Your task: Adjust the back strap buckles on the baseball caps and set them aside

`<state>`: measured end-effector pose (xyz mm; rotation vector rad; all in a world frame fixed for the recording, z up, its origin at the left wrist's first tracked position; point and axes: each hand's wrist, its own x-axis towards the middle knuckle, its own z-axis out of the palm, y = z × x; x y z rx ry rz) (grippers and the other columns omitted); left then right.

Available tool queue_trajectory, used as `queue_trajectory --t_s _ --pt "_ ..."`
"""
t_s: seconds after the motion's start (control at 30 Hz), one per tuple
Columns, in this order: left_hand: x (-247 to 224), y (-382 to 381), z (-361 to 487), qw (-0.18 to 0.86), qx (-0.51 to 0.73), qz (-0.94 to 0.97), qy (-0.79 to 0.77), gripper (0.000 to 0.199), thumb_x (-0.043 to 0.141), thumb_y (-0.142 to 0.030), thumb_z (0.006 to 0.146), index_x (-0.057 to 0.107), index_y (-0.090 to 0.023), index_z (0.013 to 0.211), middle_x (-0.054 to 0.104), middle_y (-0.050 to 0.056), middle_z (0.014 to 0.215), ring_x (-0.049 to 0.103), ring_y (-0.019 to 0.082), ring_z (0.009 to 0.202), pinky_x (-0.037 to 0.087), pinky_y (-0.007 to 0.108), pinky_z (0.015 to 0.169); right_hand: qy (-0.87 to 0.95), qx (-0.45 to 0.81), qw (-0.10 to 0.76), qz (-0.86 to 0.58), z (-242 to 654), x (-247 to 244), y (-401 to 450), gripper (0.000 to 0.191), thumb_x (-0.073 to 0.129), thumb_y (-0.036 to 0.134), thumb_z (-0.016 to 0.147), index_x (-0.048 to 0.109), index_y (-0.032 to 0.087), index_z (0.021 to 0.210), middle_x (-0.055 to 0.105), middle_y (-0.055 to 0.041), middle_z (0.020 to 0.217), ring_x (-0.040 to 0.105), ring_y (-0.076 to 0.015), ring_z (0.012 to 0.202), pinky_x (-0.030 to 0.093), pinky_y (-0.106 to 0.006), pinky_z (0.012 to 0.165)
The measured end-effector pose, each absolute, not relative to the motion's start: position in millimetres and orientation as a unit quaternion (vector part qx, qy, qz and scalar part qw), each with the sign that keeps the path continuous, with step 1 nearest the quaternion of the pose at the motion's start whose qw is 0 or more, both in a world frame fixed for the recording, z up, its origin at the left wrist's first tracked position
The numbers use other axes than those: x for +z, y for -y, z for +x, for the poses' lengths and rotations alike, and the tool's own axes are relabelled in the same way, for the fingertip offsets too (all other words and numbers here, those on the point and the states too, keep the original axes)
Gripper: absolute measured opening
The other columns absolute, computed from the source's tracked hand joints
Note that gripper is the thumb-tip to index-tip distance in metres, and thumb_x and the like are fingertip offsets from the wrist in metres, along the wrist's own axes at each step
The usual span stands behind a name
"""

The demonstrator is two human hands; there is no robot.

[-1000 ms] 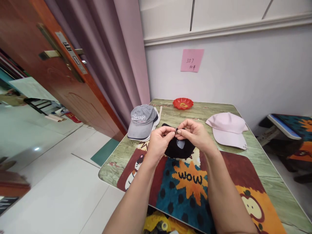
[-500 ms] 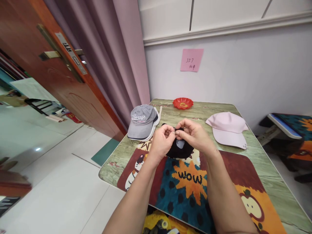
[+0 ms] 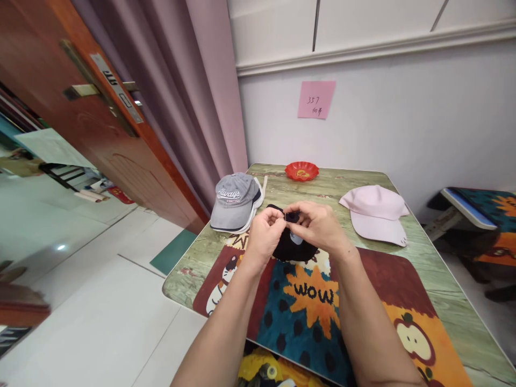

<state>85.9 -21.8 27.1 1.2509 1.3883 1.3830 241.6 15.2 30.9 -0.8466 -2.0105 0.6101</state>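
Observation:
A black cap (image 3: 293,251) lies on the patterned mat, with a pale label visible inside it. Over its far edge, my left hand (image 3: 265,234) pinches the cap's strap between thumb and fingers. My right hand (image 3: 320,226) meets it from the other side, thumb and forefinger closed at the same strap. A tiny shiny piece shows between the fingertips, too small to make out. Much of the strap is hidden behind my fingers.
Stacked caps, a grey one (image 3: 234,201) on top, sit at the table's left edge. A pink cap (image 3: 374,215) lies to the right, and a red scalloped dish (image 3: 301,171) stands at the back. The mat (image 3: 298,322) covers the table's front. A wooden door (image 3: 133,145) stands left.
My right hand's fingers have shifted slightly left and spread wider over the strap, uncovering the small shiny piece. My left hand keeps its pinch almost in place.

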Motion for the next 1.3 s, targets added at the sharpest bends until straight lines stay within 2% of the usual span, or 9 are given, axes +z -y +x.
queue_trajectory --t_s 0.2,0.47,0.53,0.6,0.7,0.77,0.87,1.03,1.3 --pt "25 22 74 0.423 0.557 0.418 -0.581 0.011 0.059 -0.026 0.063 0.055 -0.018 0.068 0.051 -0.004 0.059 0.048 0.009 0.053 0.034 0.019 0.047 0.778 0.25 0.459 -0.347 246 29 -16 0.019 0.068 0.024 0.082 0.071 0.022 0.1 0.073 -0.0017 0.078 0.063 -0.0124 0.055 0.054 -0.026 0.057" --pt "22 20 65 0.39 0.578 0.421 -0.58 0.008 0.06 -0.02 0.065 0.055 -0.018 0.071 0.05 -0.004 0.057 0.045 0.008 0.05 0.031 0.018 0.047 0.789 0.233 0.427 -0.375 253 29 -20 0.02 0.07 0.028 0.082 0.074 0.022 0.101 0.064 0.0022 0.061 0.059 -0.0141 0.053 0.049 -0.028 0.059" --pt "23 21 65 0.357 0.584 0.444 -0.578 0.013 0.063 -0.02 0.069 0.059 -0.019 0.081 0.054 -0.004 0.06 0.046 0.008 0.049 0.032 0.018 0.047 0.793 0.233 0.418 -0.377 254 31 -20 0.021 0.07 0.029 0.083 0.075 0.022 0.102 0.066 0.0012 0.064 0.056 -0.0127 0.051 0.047 -0.028 0.058" --pt "26 23 67 0.332 0.584 0.477 -0.567 0.029 0.067 -0.022 0.074 0.063 -0.021 0.102 0.06 -0.003 0.068 0.048 0.008 0.049 0.035 0.02 0.047 0.798 0.23 0.415 -0.372 252 32 -19 0.022 0.07 0.031 0.084 0.075 0.022 0.104 0.069 -0.0003 0.072 0.054 -0.0115 0.05 0.046 -0.028 0.058" --pt "30 25 71 0.378 0.523 0.541 -0.539 0.038 0.065 -0.034 0.084 0.064 -0.022 0.12 0.06 -0.003 0.063 0.047 0.009 0.042 0.036 0.021 0.042 0.804 0.228 0.411 -0.365 249 33 -17 0.024 0.07 0.031 0.085 0.076 0.024 0.106 0.072 -0.0012 0.079 0.053 -0.0112 0.052 0.045 -0.027 0.059" --pt "30 24 73 0.412 0.484 0.562 -0.53 0.032 0.061 -0.04 0.088 0.067 -0.02 0.112 0.053 -0.004 0.052 0.046 0.011 0.038 0.036 0.021 0.039 0.804 0.242 0.398 -0.37 249 34 -17 0.029 0.072 0.032 0.084 0.074 0.026 0.112 0.074 -0.0007 0.082 0.052 -0.0111 0.051 0.045 -0.027 0.058" --pt "27 22 71 0.402 0.486 0.561 -0.537 0.024 0.061 -0.04 0.088 0.067 -0.019 0.097 0.051 -0.004 0.049 0.048 0.011 0.04 0.039 0.02 0.04 0.801 0.257 0.369 -0.396 258 35 -19 0.035 0.074 0.036 0.082 0.073 0.027 0.116 0.077 -0.0015 0.089 0.057 -0.0134 0.057 0.045 -0.028 0.059" --pt "26 19 65 0.41 0.482 0.568 -0.527 0.02 0.061 -0.038 0.087 0.068 -0.019 0.093 0.051 -0.005 0.051 0.047 0.01 0.041 0.039 0.019 0.041 0.806 0.315 0.32 -0.385 276 30 -27 0.027 0.06 0.042 0.092 0.078 0.023 0.096 0.078 -0.0042 0.094 0.069 -0.0217 0.082 0.049 -0.029 0.067" --pt "28 19 63 0.37 0.465 0.621 -0.51 0.02 0.059 -0.033 0.089 0.073 -0.02 0.094 0.061 0.0 0.068 0.051 0.01 0.047 0.041 0.022 0.048 0.777 0.455 0.3 -0.317 275 29 -26 0.025 0.062 0.042 0.09 0.068 0.019 0.082 0.068 -0.0007 0.076 0.059 -0.016 0.07 0.044 -0.026 0.064"
